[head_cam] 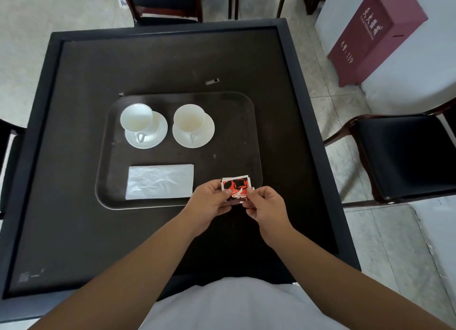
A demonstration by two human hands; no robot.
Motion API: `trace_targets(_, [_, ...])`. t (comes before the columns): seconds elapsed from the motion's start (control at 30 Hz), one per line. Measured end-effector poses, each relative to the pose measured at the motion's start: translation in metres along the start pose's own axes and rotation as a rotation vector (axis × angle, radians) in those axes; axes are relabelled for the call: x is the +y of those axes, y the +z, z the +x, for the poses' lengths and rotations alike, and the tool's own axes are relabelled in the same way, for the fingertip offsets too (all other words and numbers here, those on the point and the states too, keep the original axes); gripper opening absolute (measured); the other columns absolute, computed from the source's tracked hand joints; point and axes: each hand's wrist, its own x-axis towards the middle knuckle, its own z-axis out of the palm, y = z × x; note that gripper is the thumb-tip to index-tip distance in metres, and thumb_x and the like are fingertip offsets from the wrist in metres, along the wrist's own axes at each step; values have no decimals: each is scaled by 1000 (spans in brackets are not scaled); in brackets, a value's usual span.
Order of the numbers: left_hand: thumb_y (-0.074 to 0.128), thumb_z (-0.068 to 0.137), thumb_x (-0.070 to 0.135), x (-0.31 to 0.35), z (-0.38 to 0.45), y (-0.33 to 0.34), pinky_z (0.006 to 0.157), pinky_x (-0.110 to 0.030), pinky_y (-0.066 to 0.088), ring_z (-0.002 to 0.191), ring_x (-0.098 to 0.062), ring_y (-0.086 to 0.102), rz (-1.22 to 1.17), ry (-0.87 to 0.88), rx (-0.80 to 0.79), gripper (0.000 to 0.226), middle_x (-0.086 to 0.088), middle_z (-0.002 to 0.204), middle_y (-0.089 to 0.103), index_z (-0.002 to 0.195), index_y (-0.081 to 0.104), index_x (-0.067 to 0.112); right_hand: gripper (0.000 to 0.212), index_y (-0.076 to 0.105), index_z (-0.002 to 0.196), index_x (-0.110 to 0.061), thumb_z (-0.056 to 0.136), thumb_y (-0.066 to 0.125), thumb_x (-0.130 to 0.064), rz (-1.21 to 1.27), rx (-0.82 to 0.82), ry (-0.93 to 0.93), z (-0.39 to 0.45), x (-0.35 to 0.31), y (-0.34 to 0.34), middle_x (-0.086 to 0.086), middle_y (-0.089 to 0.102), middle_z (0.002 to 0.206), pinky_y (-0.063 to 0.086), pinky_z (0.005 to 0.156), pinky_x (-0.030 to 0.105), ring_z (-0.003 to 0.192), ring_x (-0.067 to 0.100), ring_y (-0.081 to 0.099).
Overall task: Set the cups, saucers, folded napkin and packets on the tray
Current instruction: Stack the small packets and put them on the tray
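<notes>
While both hands meet over the near right corner of the dark tray (108,142), the left hand (209,201) pinches the red, black and white packets (235,187) by their left edge, thumb on top, and the right hand (265,206) pinches their right edge with curled fingers. The print on the top packet shows a white swirl on red; its lettering is too small to read. On the tray's far side stand two white cups, the left cup (136,117) on its saucer (158,137) and the right cup (188,118) on its own saucer (206,132), handles toward the person. A folded white napkin (160,181) lies flat on the tray's near left part. Everything rests on a black square table (74,231). At far right a maroon box (375,33) bears white Chinese characters and "119".
</notes>
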Motion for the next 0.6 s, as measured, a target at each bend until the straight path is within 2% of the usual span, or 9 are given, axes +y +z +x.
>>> trace_targets(0.1, [55, 99, 12, 3, 3, -3, 69, -28, 54, 91, -18, 75, -9, -27, 48, 17, 0, 98, 78, 113, 64, 19, 6, 65, 85, -28, 91, 65, -30, -241, 74, -99, 15, -9, -10, -5, 71, 77, 51, 60, 24, 69, 6, 67])
trace_targets(0.2, [53, 100, 10, 4, 4, -10, 70, -27, 55, 88, -15, 75, -22, -35, 97, 18, 1, 95, 78, 111, 64, 18, 6, 64, 97, -28, 91, 65, -26, -768, 137, -346, 34, -18, -26, -13, 61, 89, 45, 67, 18, 77, 3, 58])
trace_targets(0.27, [53, 100, 10, 4, 4, -14, 70, -28, 55, 87, -15, 75, -32, -52, 135, 18, 1, 94, 78, 111, 64, 18, 19, 63, 110, -26, 91, 65, -27, -1078, 62, -485, 46, -19, -30, -12, 57, 101, 34, 63, 13, 77, 1, 51])
trace_targets(0.33, [54, 100, 10, 3, 6, -17, 69, -28, 55, 86, -15, 75, -35, -71, 165, 18, 1, 94, 78, 111, 64, 18, 31, 59, 121, -28, 91, 65, -31, -1259, -62, -538, 53, -19, -27, -9, 53, 117, 33, 65, 14, 84, 3, 50])
trace_targets(0.43, [54, 99, 10, 0, 6, -20, 69, -28, 55, 86, -15, 75, -26, -92, 183, 17, 0, 94, 78, 112, 65, 17, 40, 53, 131, -30, 92, 61, -37, -1416, -182, -529, 59, -17, -18, -8, 48, 131, 40, 68, 22, 97, 10, 56])
trace_targets(0.6, [54, 100, 10, -5, 5, -25, 68, -27, 53, 86, -16, 75, -11, -95, 189, 17, -1, 95, 78, 112, 65, 16, 42, 52, 130, -29, 90, 64, -36, -1410, -211, -486, 63, -10, -9, -7, 52, 126, 42, 71, 24, 98, 11, 55])
